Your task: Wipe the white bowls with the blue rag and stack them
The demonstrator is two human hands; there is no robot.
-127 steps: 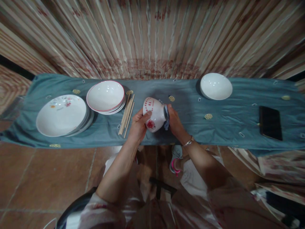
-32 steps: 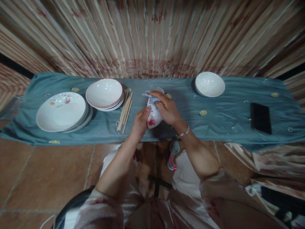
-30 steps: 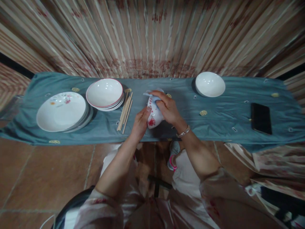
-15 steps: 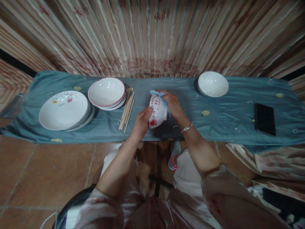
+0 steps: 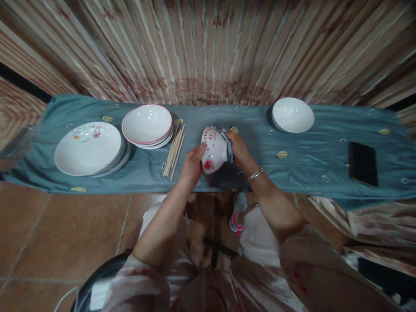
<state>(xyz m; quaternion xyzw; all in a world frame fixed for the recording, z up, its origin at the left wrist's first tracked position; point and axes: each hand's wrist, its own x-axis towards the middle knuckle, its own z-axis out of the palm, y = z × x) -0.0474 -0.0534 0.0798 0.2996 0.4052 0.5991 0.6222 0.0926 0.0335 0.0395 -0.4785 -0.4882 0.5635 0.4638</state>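
- Left hand [image 5: 191, 167], one; just in from the middle of the near edge of the bench [image 5: 312, 173]; fingers clamped on the rim side of the lettered bowl [image 5: 215, 151], thumb outside, the other tips hidden.
- Lettered bowl, one, red flower; over the middle of the bench, tilted on its side, mouth leftward; contact with the bench, cannot tell.
- Black slab [image 5: 363, 164], one, phone-like; flat, toward the near right corner.
- Chopsticks [image 5: 174, 154], loose bunch; left of the middle, beside the left hand.
- Right hand [image 5: 238, 148], one; fingers closed on the blue cloth [image 5: 229, 147], partly hidden; cloth against the bowl's foot end; wiping judged under way, not finished.
- Floral dishes [image 5: 87, 149], stacked; toward the left end.
- Red-rimmed bowls [image 5: 147, 125], stacked; between dishes and chopsticks, nearer the far edge.
- White bowl [image 5: 293, 115], single, upright; by the far edge, right of the middle; which set-down pieces are wiped and which left, cannot tell.
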